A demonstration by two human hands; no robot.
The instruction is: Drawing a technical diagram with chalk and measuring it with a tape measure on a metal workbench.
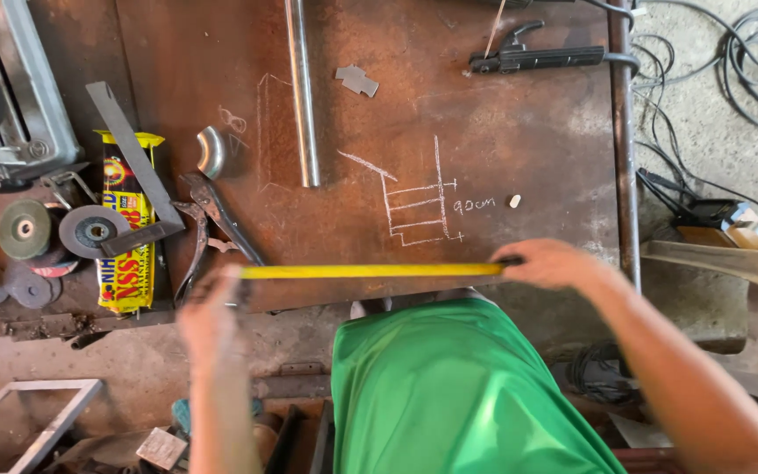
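The right hand point(547, 262) pinches the far end of a yellow measuring tape point(370, 271), fingers closed on the tip. The left hand point(210, 314) is blurred; it sits at the tape's other end and seems to grip the case, though I cannot tell how tightly the fingers close. Between them the tape runs taut and level along the near edge of the rusty steel tabletop point(537, 132), just above the person's green shirt point(458, 395).

The blade looks thin, light and springy — likely to buckle if slack and slip on bare metal, with edges that can nick skin. It is best held by the end hook and the case, not mid-span.

Just beyond the tape, chalk lines point(414, 206) sketch a stepped shape, and a stub of chalk point(514, 201) lies to its right. Farther off, a steel tube point(302, 88) lies at right angles to the tape. Beyond the tape's left end rest locking pliers point(212, 228), a pipe elbow point(210, 151) and a dark steel angle point(133, 167) lying across a long yellow packet point(125, 263) with red lettering — grinding discs point(54, 230) beside it. Beyond the right end a welding electrode holder point(537, 58) lies at the far edge.
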